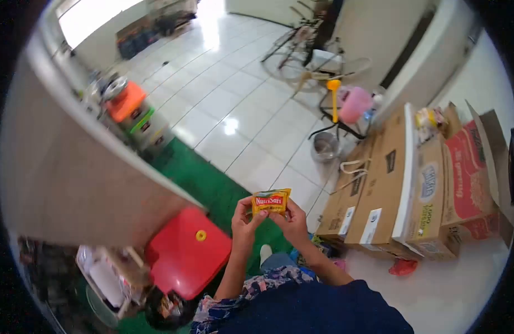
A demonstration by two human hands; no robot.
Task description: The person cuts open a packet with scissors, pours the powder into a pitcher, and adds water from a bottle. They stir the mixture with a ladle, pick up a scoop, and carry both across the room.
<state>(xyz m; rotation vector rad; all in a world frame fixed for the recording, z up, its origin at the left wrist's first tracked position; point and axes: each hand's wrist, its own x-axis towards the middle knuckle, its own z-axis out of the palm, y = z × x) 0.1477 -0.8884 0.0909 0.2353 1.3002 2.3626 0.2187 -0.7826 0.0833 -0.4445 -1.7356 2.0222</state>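
a yellow nutrisari packet (pixel 271 200) with a red label is held up in front of the person's body, a little below the middle of the view, its printed face towards the camera. the left hand (pixel 243 218) grips it from its 8 o'clock side and the right hand (pixel 292 221) from its 4 o'clock side; on both, the fingers are curled in close behind the packet with the thumbs pressed on its lower front, so there is little gap beyond its thickness. whether it is one packet or several stacked is hard to tell

taking the packet as the dial's centre, a red plastic seat (pixel 184 256) lies at 8 o'clock, and a green mat (pixel 181 164) over white floor tiles (pixel 234 111) at 10. stacked containers with an orange lid (pixel 127 103) stand farther out at 10. a metal pot (pixel 325 146) sits between 1 and 2, with a pink object (pixel 355 104) just beyond it. cardboard boxes (pixel 388 183) stand at 3 o'clock, a red-printed carton (pixel 466 178) farther out, and a red plastic bag (pixel 403 267) lies at 4
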